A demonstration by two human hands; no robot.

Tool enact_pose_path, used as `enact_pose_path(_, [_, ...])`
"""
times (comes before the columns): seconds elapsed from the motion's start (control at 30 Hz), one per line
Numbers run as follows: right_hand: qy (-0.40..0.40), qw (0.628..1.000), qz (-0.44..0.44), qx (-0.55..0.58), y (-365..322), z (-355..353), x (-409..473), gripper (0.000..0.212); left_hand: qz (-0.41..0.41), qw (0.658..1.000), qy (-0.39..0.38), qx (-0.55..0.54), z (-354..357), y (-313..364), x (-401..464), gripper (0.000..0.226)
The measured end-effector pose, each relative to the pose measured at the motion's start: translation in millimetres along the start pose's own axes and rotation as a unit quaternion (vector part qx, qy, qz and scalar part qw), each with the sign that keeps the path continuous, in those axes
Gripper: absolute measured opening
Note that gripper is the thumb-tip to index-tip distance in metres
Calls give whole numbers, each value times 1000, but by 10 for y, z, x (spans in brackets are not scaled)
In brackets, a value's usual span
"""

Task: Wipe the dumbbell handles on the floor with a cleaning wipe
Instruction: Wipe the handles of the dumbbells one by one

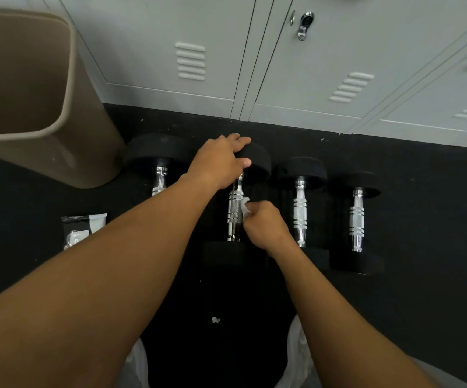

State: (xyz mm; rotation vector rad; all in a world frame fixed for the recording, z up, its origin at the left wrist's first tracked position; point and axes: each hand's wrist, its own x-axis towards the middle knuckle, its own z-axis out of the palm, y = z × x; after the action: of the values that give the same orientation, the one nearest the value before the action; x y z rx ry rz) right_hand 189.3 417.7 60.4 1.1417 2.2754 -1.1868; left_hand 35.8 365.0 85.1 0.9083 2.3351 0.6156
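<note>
- Grey lockers (296,65) along the back; tan bin (31,93) at left;
- Four dumbbells in a row on the black floor (422,303);
- Second dumbbell (257,161): left hand (221,161) rests flat on its far head, grip released;
- Right hand (265,225) pinches the cleaning wipe (244,205) against its chrome handle (235,211).

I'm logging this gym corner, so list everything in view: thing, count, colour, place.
dumbbells: four, black ends with silver handles, in a row on the floor before the lockers
wipe: one, white, against the second dumbbell's handle
bin: one, tan, far left
lockers: grey, along the back
packet: one, black and white, on the floor at left, partly hidden
floor: black
scrap: one, white, on the near floor
left hand: rests on the second dumbbell's far end
right hand: pinches the wipe
</note>
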Motion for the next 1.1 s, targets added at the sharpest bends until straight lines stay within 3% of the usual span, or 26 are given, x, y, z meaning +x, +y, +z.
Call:
enact_pose_path(0.17, [-33, 998, -3, 57, 142, -78, -148, 27, 0, 1000, 2, -8, -9, -35, 2, 58])
enact_pose_path(0.23, [-12, 987, 34, 159, 155, -183, -113, 21, 1, 1000, 1, -14, -5, -25, 4, 58])
enact_pose_path(0.33, [35, 969, 91, 228, 158, -319, -45, 31, 2, 1000, 1, -17, 6, 8, 1, 58])
enact_pose_path(0.57, [-83, 975, 105, 177, 84, -117, 12, 10, -1, 1000, 3, -12, -2, 61, -10, 58])
enact_pose_path(0.77, [-56, 969, 114, 210, 104, -18, 124, 14, -3, 1000, 4, -6, 11, 50, -16, 58])
enact_pose_path(0.97, [-127, 988, 82, 26, -8, -16, 74, 13, -1, 1000, 4, -5, 24, 46, -5, 58])
enact_pose_path(1.1, [-118, 990, 74, 29, -39, -69, -49, 20, -4, 1000, 13, -14, 33, 13, -4, 58])
